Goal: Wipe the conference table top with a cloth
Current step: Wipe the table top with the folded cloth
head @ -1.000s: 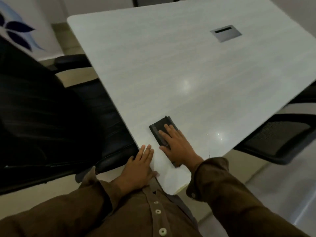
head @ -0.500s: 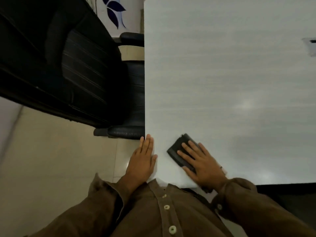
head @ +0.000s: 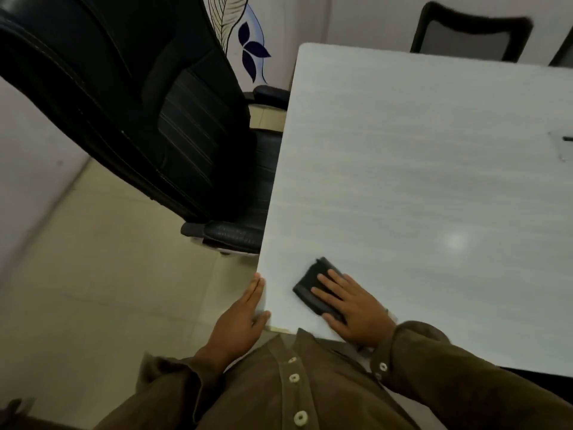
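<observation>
A folded black cloth lies on the pale grey conference table top, close to the table's near left corner. My right hand lies flat on the cloth with straight, spread fingers and covers its near half. My left hand rests against the table's left edge at the corner, fingers straight along the edge and thumb on the top.
A black leather office chair stands hard against the table's left side, its armrest near the corner. A mesh-back chair stands at the far end. A cable hatch is set in the top at right.
The view has swung left, so the table now fills the right. My right hand stays flat on the cloth near the corner. My left hand has moved from the top to the table's left edge.
</observation>
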